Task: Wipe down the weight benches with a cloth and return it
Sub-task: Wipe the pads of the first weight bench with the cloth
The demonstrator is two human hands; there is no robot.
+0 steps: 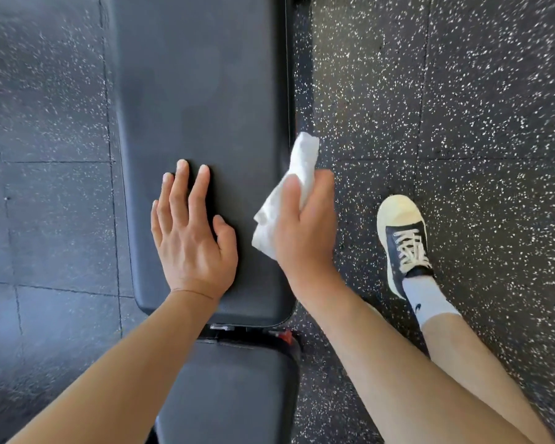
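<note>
While the left hand [191, 241] lies flat and open on the bench [202, 100] pad, the right hand [305, 225] has its grip closed on the bunched white cloth [297, 174] at the pad's right edge. Much of the cloth juts past the edge, over the floor [462, 100]. Risk: a stroke from here may only skim the rim, or loose folds may slip free.

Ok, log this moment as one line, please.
left hand: flat on bench pad | right hand: gripping white cloth at pad's right edge | step: wiping
</note>
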